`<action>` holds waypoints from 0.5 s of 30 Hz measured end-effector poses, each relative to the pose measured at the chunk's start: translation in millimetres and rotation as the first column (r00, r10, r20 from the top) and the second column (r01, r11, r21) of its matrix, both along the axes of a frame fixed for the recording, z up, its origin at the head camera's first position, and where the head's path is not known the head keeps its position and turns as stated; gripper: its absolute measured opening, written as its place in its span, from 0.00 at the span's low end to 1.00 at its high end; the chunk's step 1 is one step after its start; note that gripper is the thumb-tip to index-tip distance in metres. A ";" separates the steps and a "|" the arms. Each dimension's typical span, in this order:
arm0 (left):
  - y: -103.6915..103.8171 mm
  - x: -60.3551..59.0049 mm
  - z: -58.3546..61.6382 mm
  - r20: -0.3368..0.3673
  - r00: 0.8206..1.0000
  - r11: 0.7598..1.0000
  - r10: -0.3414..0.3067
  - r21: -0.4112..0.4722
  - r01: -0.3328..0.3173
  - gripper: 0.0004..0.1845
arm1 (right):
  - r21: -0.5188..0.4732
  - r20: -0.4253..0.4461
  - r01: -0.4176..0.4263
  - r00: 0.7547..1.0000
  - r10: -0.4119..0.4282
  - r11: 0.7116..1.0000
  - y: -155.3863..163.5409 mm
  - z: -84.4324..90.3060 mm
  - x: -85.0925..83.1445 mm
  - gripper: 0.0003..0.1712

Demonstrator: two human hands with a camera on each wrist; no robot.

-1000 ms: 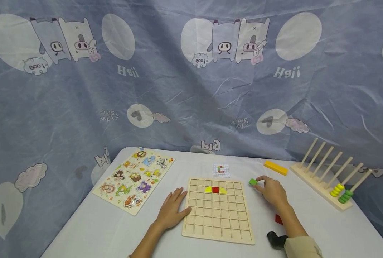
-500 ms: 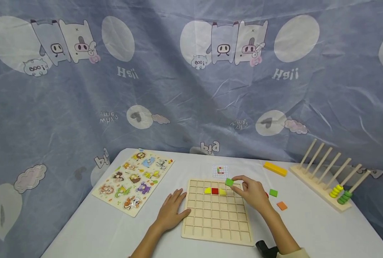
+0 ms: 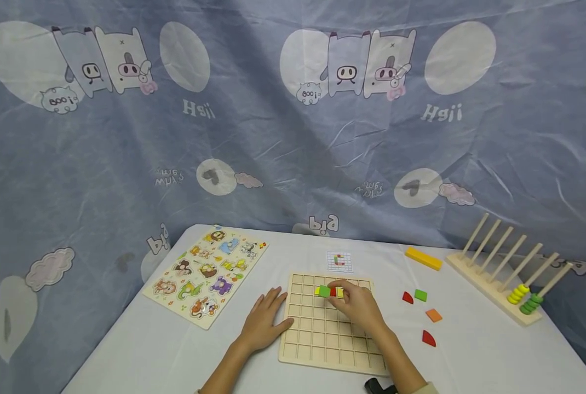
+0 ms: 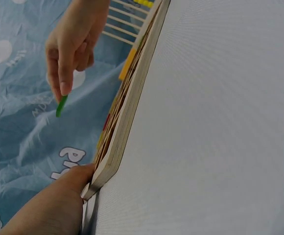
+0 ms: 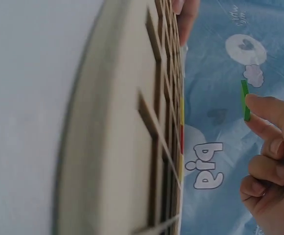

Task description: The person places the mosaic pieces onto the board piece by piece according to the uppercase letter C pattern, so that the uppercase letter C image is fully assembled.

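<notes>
Pinching a green tile at its fingertips, the right hand hovers over the far rows of the wooden grid board, above the yellow and red pieces already seated there. From the head view the tile seems to lie on the board; the right wrist view shows the green tile edge-on and clear of the grid, held by one fingertip with the other fingers curled back. The left wrist view agrees: the tile hangs below the fingertips, apart from the board's edge.

The left hand lies flat with relaxed fingers, touching the board's left rim; its wrist view shows the thumb against the near corner.

Most grid cells stand free. To the right, on bare tablecloth, lie loose pieces: a red quarter, a green square, an orange square and another red quarter. An animal puzzle sits well left, and a peg rack far right.
</notes>
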State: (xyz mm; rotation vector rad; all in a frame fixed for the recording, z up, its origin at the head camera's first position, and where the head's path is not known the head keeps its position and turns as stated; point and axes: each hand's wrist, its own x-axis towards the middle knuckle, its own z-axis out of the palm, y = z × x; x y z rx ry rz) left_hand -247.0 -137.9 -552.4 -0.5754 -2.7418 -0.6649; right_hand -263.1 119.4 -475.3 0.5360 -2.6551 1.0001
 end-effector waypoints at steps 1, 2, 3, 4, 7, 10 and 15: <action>0.3 0.1 0.4 0.005 1.000 1.000 0.001 0.001 -0.001 0.37 | -0.003 0.010 0.003 1.000 -0.003 1.000 -1.5 -1.8 0.2 0.16; 0.4 0.3 0.8 0.005 1.000 1.000 0.000 0.002 0.000 0.37 | -0.003 0.021 0.007 1.000 -0.007 1.000 -2.8 -3.7 0.1 0.16; 0.5 0.4 1.1 0.005 1.000 1.000 0.000 0.002 0.000 0.37 | -0.004 0.029 0.012 1.000 -0.012 1.000 -3.7 -5.6 0.1 0.16; 0.6 0.7 1.5 0.008 1.000 1.000 0.000 0.002 0.000 0.37 | -0.005 0.041 0.018 0.999 -0.018 1.000 -4.6 -7.7 -0.2 0.16; 0.9 1.2 2.6 0.015 1.000 1.000 0.002 0.002 -0.002 0.37 | 0.011 0.053 0.031 0.998 -0.032 0.999 -6.4 -12.9 -1.0 0.17; 1.4 1.3 3.2 0.017 1.000 1.000 0.005 -0.003 -0.005 0.37 | 0.050 0.063 0.044 0.997 -0.047 0.998 -7.7 -16.7 -2.3 0.17; 1.4 2.0 3.4 0.019 1.000 1.000 0.007 -0.003 -0.007 0.37 | 0.085 0.093 0.051 0.994 -0.059 0.995 -8.3 -22.6 -4.2 0.17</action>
